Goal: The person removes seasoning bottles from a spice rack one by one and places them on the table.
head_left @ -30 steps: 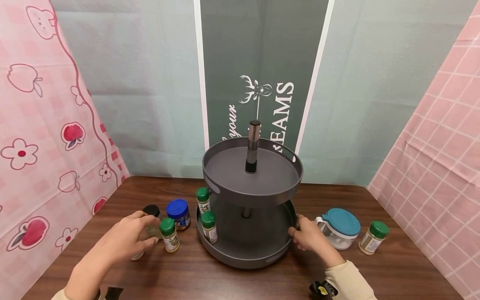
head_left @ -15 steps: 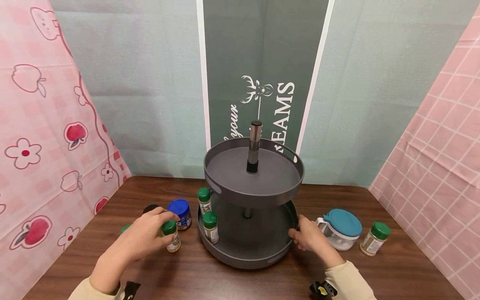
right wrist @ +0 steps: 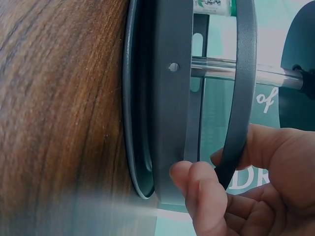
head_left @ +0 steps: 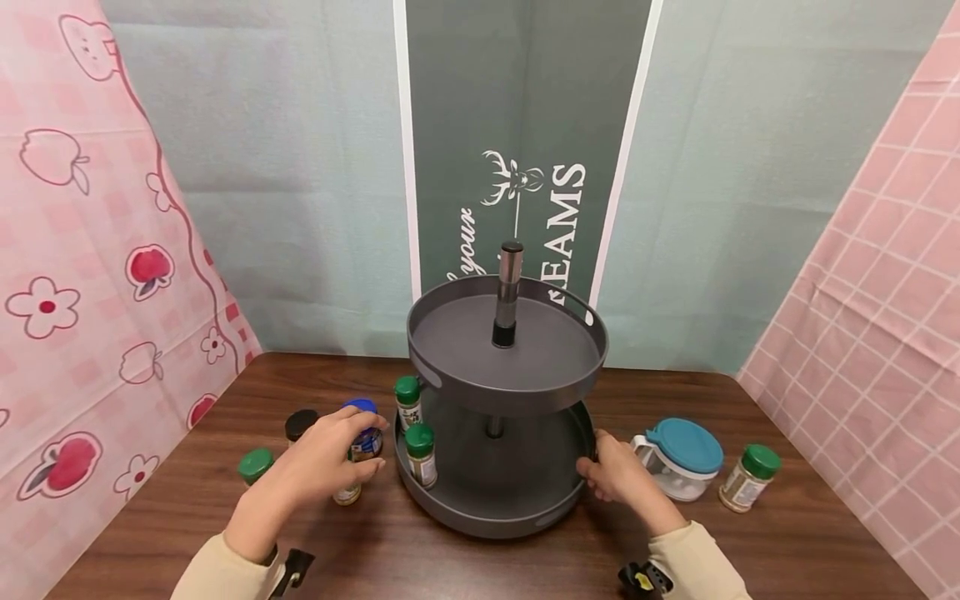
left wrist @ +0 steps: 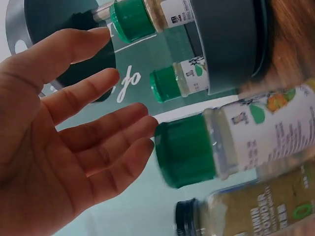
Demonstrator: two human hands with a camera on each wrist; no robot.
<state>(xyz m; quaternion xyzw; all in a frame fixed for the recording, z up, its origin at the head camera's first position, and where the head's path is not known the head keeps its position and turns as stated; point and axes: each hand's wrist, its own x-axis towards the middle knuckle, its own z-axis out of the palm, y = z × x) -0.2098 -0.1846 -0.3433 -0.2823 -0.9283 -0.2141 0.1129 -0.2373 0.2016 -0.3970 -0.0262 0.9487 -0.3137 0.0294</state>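
Note:
My left hand (head_left: 322, 458) hovers over the left side of the table, fingers loosely extended and holding nothing. Its fingertips are right at the green cap of a spice jar (left wrist: 184, 150), which it mostly hides in the head view. My right hand (head_left: 618, 475) grips the right rim of the lower tray (head_left: 487, 527) of a dark grey two-tier turntable, thumb and fingers on either side of the handle band (right wrist: 241, 98). Two green-capped spice jars, a rear one (head_left: 407, 406) and a front one (head_left: 422, 458), stand at that tray's left edge. The upper tray (head_left: 510, 402) bears nothing.
Around my left hand are a blue-lidded jar (head_left: 367, 443), a black-lidded cumin powder jar (left wrist: 266, 209) and another green-capped jar (head_left: 256, 464). To the right stand a teal-lidded container (head_left: 684, 446) with a white handle and a green-capped jar (head_left: 750, 479). Fabric hangs behind and at both sides.
My left hand has moved right, passing from the black-lidded jar to in front of the green-capped and blue-lidded jars. My right hand stays on the lower tray's rim.

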